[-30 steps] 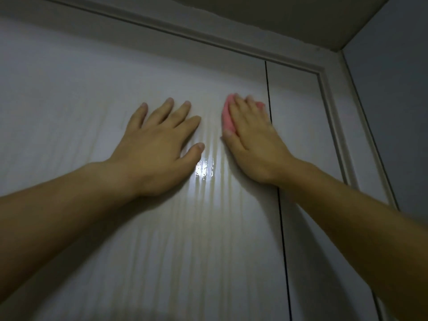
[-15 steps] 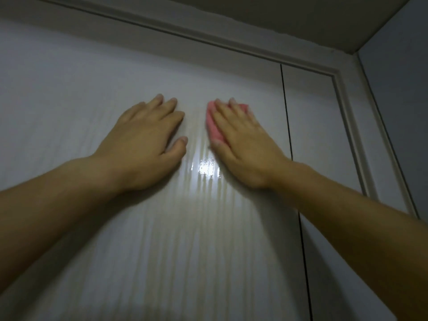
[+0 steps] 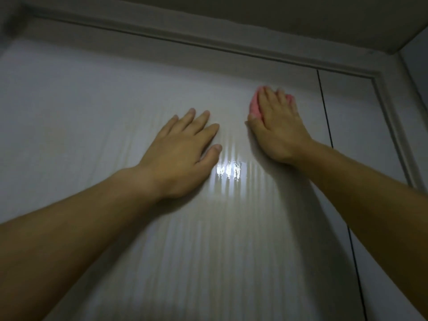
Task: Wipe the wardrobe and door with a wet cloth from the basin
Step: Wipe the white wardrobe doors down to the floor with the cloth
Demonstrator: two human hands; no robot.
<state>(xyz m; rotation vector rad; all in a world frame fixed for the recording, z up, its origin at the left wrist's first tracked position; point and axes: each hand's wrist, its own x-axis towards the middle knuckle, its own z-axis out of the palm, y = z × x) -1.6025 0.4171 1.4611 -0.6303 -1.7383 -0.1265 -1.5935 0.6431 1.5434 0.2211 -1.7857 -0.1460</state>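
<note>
Wiping's the step, I'd say: your right grip presses the pink cloth flat-fingered on the wardrobe panel at 1 o'clock, left grip flat, empty; next, probably sweep toward the 3 o'clock seam.

- wardrobe door: white to pale grey, with fine vertical ribbed stripes of alternating light and shadow. Stripes are clearest at centre and lower middle of frame, fading to flat grey at far left.
- glare patch: bright white, broken into vertical bars, centre of frame.
- cloth: solid pink, upper right of centre.
- seam: thin black line, right side.
- side panel, right of the seam: plain pale grey.
- trim, along the top: flat grey-white.
- ceiling, top right: darker grey-brown.
</note>
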